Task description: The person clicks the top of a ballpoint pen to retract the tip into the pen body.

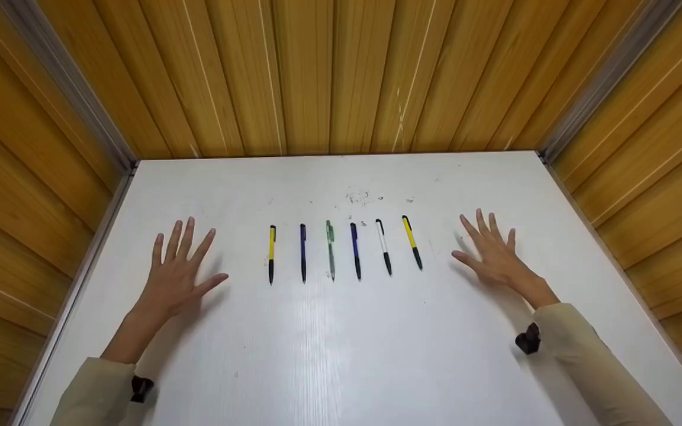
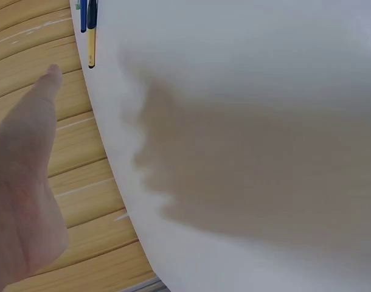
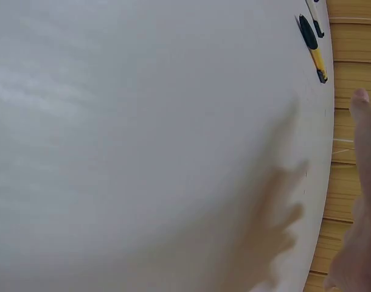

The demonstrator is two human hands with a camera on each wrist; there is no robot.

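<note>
Several pens lie side by side across the middle of the white table, tips toward the person. From left to right they are a yellow pen (image 1: pixel 272 251), a dark blue pen (image 1: pixel 303 251), a green see-through pen (image 1: pixel 331 248), a blue pen (image 1: pixel 355 248), a white pen (image 1: pixel 383 242) and another yellow pen (image 1: pixel 411 239). To the left of the row, the left hand (image 1: pixel 178 278) is spread, holding nothing. On the other side the right hand (image 1: pixel 495 254) has its fingers spread too, nearest the right yellow pen (image 3: pixel 316 58). Both hands cast shadows on the table.
The white table (image 1: pixel 317 343) has small dark marks (image 1: pixel 359 197) behind the pens. Wood-patterned panels (image 1: pixel 329 77) stand at the back and both sides, with grey metal posts (image 1: pixel 607 77) at the corners. A small black device (image 1: pixel 528 339) is on each sleeve.
</note>
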